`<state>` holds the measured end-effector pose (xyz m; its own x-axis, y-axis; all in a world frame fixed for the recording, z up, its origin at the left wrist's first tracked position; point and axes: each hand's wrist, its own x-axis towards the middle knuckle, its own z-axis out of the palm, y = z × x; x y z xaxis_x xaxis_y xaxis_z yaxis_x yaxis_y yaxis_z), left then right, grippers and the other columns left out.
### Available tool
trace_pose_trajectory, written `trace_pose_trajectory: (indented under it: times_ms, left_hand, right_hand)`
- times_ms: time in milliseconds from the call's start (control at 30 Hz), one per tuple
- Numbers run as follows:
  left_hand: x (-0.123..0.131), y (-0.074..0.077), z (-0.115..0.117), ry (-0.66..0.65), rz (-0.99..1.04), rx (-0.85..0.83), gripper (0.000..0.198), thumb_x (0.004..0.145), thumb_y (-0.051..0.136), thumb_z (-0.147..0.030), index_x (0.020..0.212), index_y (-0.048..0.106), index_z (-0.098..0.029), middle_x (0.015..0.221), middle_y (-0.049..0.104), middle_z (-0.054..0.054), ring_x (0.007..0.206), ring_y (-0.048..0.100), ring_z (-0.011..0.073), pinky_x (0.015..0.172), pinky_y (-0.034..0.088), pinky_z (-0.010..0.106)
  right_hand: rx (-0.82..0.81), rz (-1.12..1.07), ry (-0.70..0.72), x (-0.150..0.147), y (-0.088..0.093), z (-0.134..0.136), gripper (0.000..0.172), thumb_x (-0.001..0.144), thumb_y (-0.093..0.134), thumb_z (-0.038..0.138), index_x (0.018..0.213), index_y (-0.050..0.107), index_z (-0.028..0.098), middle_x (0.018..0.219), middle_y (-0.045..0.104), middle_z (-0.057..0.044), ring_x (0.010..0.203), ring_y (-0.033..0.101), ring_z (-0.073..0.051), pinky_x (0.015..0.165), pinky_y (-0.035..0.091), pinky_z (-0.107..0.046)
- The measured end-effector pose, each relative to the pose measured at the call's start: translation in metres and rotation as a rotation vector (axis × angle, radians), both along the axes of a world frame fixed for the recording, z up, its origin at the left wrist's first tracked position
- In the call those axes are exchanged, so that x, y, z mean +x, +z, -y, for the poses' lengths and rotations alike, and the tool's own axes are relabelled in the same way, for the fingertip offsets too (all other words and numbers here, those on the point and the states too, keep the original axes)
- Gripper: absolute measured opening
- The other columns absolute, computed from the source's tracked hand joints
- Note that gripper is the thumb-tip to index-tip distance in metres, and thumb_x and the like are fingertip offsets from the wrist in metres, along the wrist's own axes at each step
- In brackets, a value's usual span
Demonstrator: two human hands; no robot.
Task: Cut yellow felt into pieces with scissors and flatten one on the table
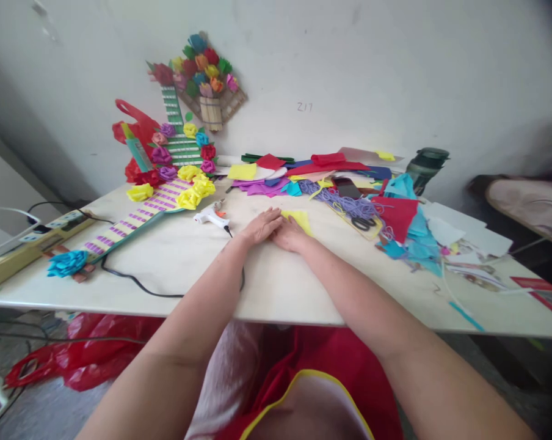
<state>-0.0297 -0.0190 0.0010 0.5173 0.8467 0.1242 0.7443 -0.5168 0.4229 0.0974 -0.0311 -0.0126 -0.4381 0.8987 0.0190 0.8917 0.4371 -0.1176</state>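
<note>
My left hand (261,226) lies flat on the table, its fingers stretched out and meeting the fingers of my right hand. My right hand (289,234) rests beside it, fingers extended, some of them hidden where the hands overlap. Partly covered by my right hand is a yellow paper square (306,221). To the left of my hands a white glue gun (213,217) with an orange trigger lies on its side, its black cord (138,282) trailing across the tabletop.
Left stands a guitar-shaped craft (138,214) with paper flowers, near a power strip (38,241). Coloured paper sheets (262,177), purple string (344,205), black-handled scissors (364,223) and blue crepe scraps (416,241) lie behind and right. A dark bottle (426,168) stands at the back.
</note>
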Motion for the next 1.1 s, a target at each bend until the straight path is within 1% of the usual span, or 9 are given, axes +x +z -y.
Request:
trace_pose_trajectory:
  times_ms: [100,267,433,533,633,767,867,1000,1100]
  left_hand:
    - [0.004,-0.011,-0.006,-0.065,-0.051,0.005,0.058,0.091,0.016,-0.041,0.138,0.032,-0.011,0.147,0.026,0.008,0.138,0.013,0.0174,0.112,0.011,0.032]
    - [-0.003,-0.03,-0.025,-0.263,-0.148,0.193,0.047,0.091,0.021,-0.024,0.136,0.035,-0.017,0.149,0.022,0.008,0.138,0.003,0.0186,0.112,0.01,0.044]
    - [0.0,-0.026,-0.018,-0.158,-0.235,0.108,0.051,0.093,0.014,-0.027,0.141,0.025,-0.015,0.151,0.014,0.008,0.138,0.005,0.0171,0.112,0.012,0.035]
    - [0.006,-0.021,-0.01,-0.129,-0.333,0.109,0.051,0.093,0.017,-0.03,0.14,0.03,-0.018,0.15,0.018,0.007,0.138,0.008,0.0181,0.112,0.011,0.034]
    - [0.011,-0.018,-0.004,-0.117,-0.392,0.148,0.05,0.092,0.02,-0.031,0.139,0.033,-0.019,0.149,0.022,0.007,0.138,0.01,0.0201,0.112,0.01,0.036]
    - [0.014,-0.016,0.0,-0.017,-0.365,0.118,0.056,0.093,0.013,-0.036,0.141,0.028,-0.012,0.149,0.021,0.01,0.138,0.013,0.0196,0.111,0.014,0.035]
    - [0.015,-0.014,0.002,-0.002,-0.361,0.093,0.059,0.093,0.012,-0.038,0.142,0.026,-0.009,0.149,0.019,0.01,0.138,0.012,0.0192,0.111,0.012,0.034]
    - [0.016,-0.01,0.005,-0.004,-0.373,0.088,0.059,0.093,0.014,-0.041,0.142,0.024,-0.011,0.15,0.019,0.01,0.138,0.01,0.0194,0.111,0.011,0.033]
    - [0.016,-0.008,0.006,-0.025,-0.404,0.085,0.063,0.091,0.015,-0.049,0.143,0.022,-0.015,0.15,0.018,0.008,0.139,0.009,0.0206,0.111,0.009,0.035]
  right_hand:
    - [-0.008,0.055,0.004,-0.002,-0.003,-0.004,0.06,0.089,0.024,0.042,0.145,0.021,0.02,0.152,0.012,-0.002,0.14,0.008,-0.024,0.112,0.007,-0.047]
    - [-0.085,0.003,-0.001,0.004,0.001,-0.008,0.06,0.09,0.017,0.041,0.145,0.017,0.019,0.152,0.01,-0.001,0.14,0.008,-0.02,0.113,0.007,-0.043]
    - [-0.133,-0.029,-0.149,0.031,0.005,-0.009,0.061,0.091,0.011,0.04,0.146,0.013,0.012,0.153,0.008,-0.002,0.14,0.004,-0.018,0.113,0.007,-0.038]
    - [-0.097,-0.007,-0.191,0.044,0.002,-0.01,0.059,0.091,0.013,0.037,0.145,0.017,0.014,0.153,0.009,-0.001,0.14,0.005,-0.017,0.113,0.006,-0.038]
    - [-0.074,0.003,-0.194,0.047,-0.002,-0.012,0.059,0.091,0.014,0.036,0.145,0.017,0.015,0.152,0.009,0.0,0.14,0.006,-0.017,0.113,0.006,-0.039]
    - [-0.078,-0.01,-0.181,0.049,-0.003,-0.015,0.059,0.091,0.013,0.04,0.145,0.017,0.018,0.152,0.009,0.002,0.14,0.006,-0.016,0.112,0.007,-0.04]
    - [-0.08,-0.013,-0.175,0.054,-0.003,-0.016,0.059,0.091,0.012,0.042,0.145,0.017,0.021,0.152,0.009,0.004,0.14,0.006,-0.017,0.112,0.007,-0.042]
    - [-0.084,-0.027,-0.168,0.057,-0.001,-0.016,0.058,0.091,0.013,0.043,0.145,0.018,0.022,0.152,0.009,0.005,0.14,0.005,-0.016,0.112,0.007,-0.042]
    - [-0.123,-0.117,-0.17,0.062,0.0,-0.019,0.059,0.091,0.01,0.043,0.145,0.018,0.021,0.152,0.013,0.004,0.14,0.008,-0.015,0.112,0.007,-0.04]
